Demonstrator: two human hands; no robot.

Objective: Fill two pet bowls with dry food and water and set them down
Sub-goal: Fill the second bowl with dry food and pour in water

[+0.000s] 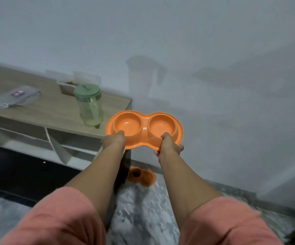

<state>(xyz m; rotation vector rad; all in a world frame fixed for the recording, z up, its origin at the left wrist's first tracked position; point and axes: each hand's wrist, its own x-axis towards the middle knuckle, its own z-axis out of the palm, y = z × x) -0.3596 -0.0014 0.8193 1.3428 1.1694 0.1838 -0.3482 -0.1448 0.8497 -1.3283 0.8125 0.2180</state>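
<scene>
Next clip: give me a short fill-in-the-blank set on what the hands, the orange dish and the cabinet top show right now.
1. The left hand and right hand grip the near rim of the orange double bowl, whose two wells are ____.
2. The jug on the wooden cabinet has a lid coloured ____.
3. A second orange double bowl sits on the ____.

Missing words: empty; green; floor

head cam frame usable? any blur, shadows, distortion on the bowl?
Head view: dim, flat indoor light, no glare. The orange double bowl, gripped by the left hand and right hand, is fairly sharp; the green-lidded pitcher, cabinet top and marble floor show motion smear. The pitcher's shadow falls on the wall. Wide-angle bending at the edges.
</scene>
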